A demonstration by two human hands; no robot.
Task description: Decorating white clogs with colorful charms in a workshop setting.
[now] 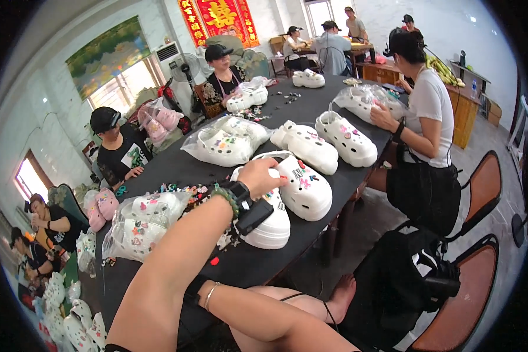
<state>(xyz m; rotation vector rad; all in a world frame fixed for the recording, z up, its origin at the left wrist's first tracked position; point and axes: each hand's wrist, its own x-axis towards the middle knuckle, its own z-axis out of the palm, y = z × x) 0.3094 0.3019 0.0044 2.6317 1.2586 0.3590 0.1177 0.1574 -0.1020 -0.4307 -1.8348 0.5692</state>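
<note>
My left hand reaches across the table to a white clog with colourful charms on its upper. Its bent fingers close on the rim at the clog's foot opening, beside a small red piece. A second white clog stands right next to it, partly under my left wrist and the black device strapped there. My right forearm crosses low beneath the left one. Its silver bracelet shows, but the left forearm hides my right hand and its fingers.
Two more white clogs, one a decorated clog, stand beyond. Bagged clogs and a bagged pair lie nearby. Loose charms are scattered on the black tabletop. A co-worker sits at right; an orange-backed chair is beside me.
</note>
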